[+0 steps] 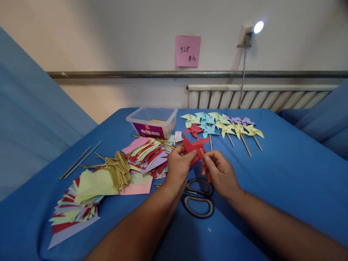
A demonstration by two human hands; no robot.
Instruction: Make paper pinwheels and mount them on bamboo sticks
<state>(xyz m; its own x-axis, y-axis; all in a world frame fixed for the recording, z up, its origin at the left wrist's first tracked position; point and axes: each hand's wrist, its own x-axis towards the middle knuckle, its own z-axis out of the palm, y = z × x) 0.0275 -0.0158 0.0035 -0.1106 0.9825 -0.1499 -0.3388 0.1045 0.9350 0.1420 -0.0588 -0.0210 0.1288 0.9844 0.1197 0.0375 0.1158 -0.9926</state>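
My left hand (pixel 179 163) is closed, pinching a red paper pinwheel (pixel 194 145) above the middle of the table. Between the thumb and fingers of my right hand (pixel 219 170) is a thin wooden stick (pixel 202 152), its tip against the red paper. Most of the stick is hidden by my hand. Black-handled scissors (pixel 199 197) lie just below my hands, blades pointing left and partly behind my left wrist. Beyond my hands rest finished-looking pinwheels (pixel 208 129) in green, blue, yellow, purple and red, several on sticks.
Left of me lie fanned cut papers (pixel 73 206), a second paper pile (pixel 148 152) and a heap of wooden sticks (pixel 121 170). Two longer rods (pixel 81 159) lie farther left. A clear plastic box (pixel 154 123) and a small white box (pixel 178 137) stand behind on the blue-covered table (pixel 285 188).
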